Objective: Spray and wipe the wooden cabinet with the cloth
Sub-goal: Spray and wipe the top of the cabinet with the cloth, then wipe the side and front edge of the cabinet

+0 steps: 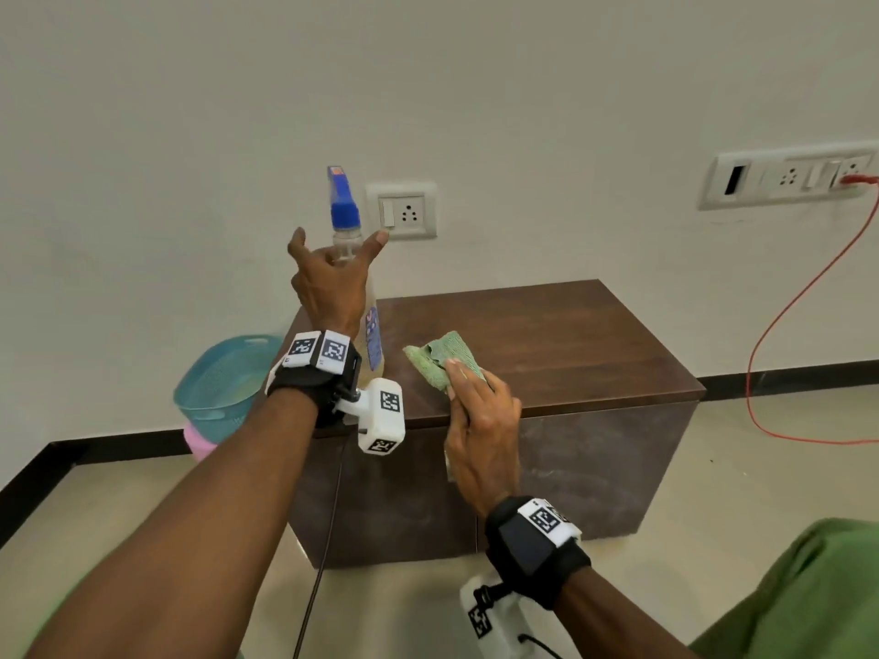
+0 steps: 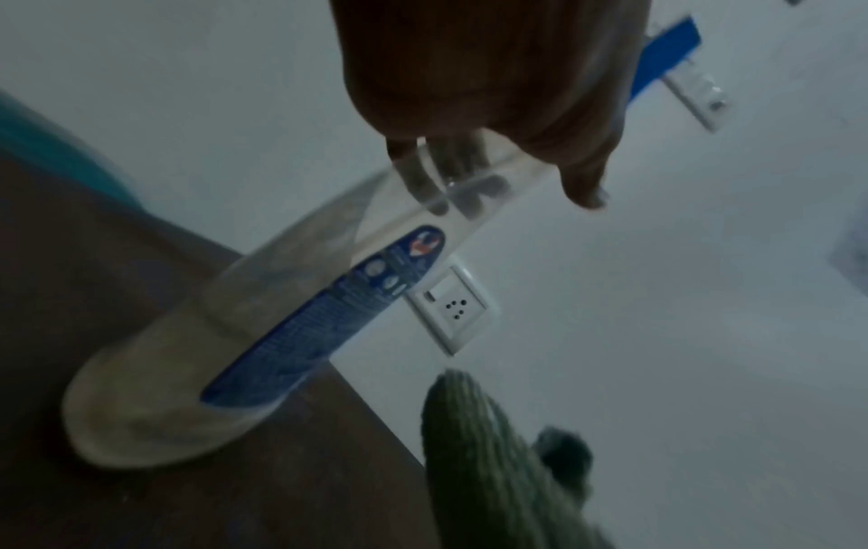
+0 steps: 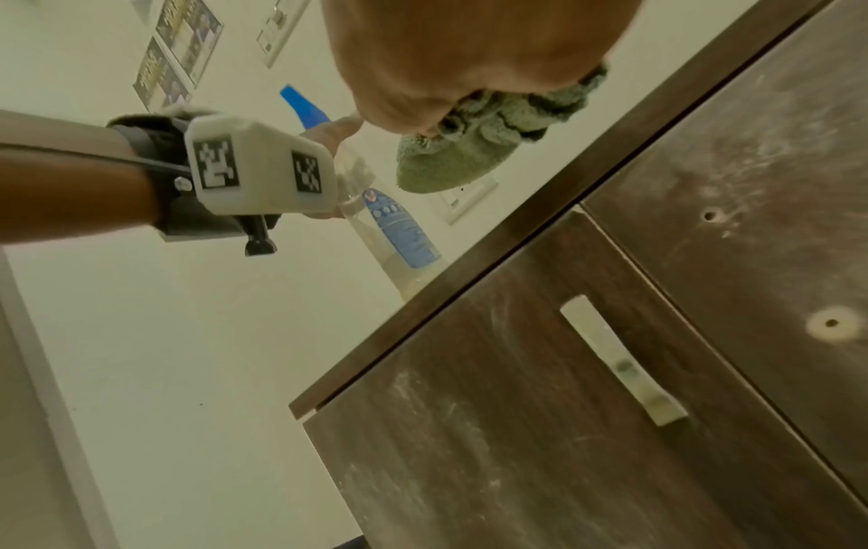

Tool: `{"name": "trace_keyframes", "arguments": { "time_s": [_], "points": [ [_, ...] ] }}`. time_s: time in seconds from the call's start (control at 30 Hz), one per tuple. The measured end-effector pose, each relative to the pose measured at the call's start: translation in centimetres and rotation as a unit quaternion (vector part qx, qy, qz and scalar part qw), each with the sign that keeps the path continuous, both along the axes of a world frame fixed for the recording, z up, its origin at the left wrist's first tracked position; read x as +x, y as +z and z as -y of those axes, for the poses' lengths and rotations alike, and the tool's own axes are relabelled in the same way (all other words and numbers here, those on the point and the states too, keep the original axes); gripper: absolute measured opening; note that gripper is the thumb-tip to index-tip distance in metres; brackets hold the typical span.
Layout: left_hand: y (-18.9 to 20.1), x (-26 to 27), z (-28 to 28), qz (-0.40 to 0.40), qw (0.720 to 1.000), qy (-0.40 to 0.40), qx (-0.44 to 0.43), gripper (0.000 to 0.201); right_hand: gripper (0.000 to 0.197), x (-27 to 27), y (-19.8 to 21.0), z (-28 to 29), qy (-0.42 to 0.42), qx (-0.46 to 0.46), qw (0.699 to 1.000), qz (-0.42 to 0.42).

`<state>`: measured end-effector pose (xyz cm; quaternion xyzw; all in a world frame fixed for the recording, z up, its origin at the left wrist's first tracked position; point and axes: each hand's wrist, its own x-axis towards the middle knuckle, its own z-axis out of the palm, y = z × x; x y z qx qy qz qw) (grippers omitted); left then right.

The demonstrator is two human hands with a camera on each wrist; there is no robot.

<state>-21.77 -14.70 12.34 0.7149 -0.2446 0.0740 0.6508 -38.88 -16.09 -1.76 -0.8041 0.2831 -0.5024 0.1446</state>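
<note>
Spray bottle [image 1: 373, 325] stands on cabinet [image 1: 547, 344], seemingly left of cloth [image 1: 440, 356].

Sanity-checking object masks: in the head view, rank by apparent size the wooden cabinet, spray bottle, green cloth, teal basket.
Largest to smallest, as seen:
1. wooden cabinet
2. teal basket, partly hidden by the left arm
3. spray bottle, partly hidden by the left hand
4. green cloth, partly under the right hand
Ranks 2 and 3 are unsure.
</note>
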Motion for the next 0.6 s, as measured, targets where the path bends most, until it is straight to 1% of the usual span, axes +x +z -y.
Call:
{"name": "trace_keyframes", "arguments": {
  "time_s": [0.07, 0.17, 0.27, 0.3, 0.37, 0.47, 0.53, 0.6],
  "points": [
    [0.5, -0.4, 0.2, 0.039, 0.999, -0.015, 0.029, 0.079, 0.040, 0.7, 0.8, -0.1, 0.011, 0.006, 1.000, 0.019],
    [0.6, -2.0, -0.3, 0.103, 0.993, -0.040, 0.031, 0.051, 0.042, 1.6, 1.4, -0.5, 0.032, 0.050, 0.996, 0.068],
    [0.4, -4.0, -1.6, 0.111, 0.992, -0.054, 0.006, 0.024, 0.043, 1.9, 1.4, -0.9, 0.040, 0.095, 0.988, 0.113],
    [0.4, -4.8, -2.3, 0.103, 0.993, -0.063, -0.005, 0.021, 0.042, 1.8, 1.4, -1.1, 0.039, 0.105, 0.986, 0.125],
    [0.4, -6.4, -3.9, 0.079, 0.994, -0.076, -0.029, 0.026, 0.039, 1.4, 1.5, -1.5, 0.036, 0.119, 0.981, 0.149],
    [-0.2, -9.9, -6.5, 0.068, 0.991, -0.114, -0.022, 0.038, 0.035, 0.3, 1.5, -2.2, 0.022, 0.142, 0.972, 0.183],
    [-2.0, -12.6, -7.9, 0.036, 0.989, -0.147, 0.007, 0.047, 0.035, -0.8, 1.0, -2.6, 0.000, 0.163, 0.967, 0.194],
    [-5.0, -14.6, -8.9, -0.010, 0.987, -0.155, 0.048, 0.055, 0.037, -2.0, 0.4, -2.7, -0.029, 0.183, 0.959, 0.216]
  ]
}}
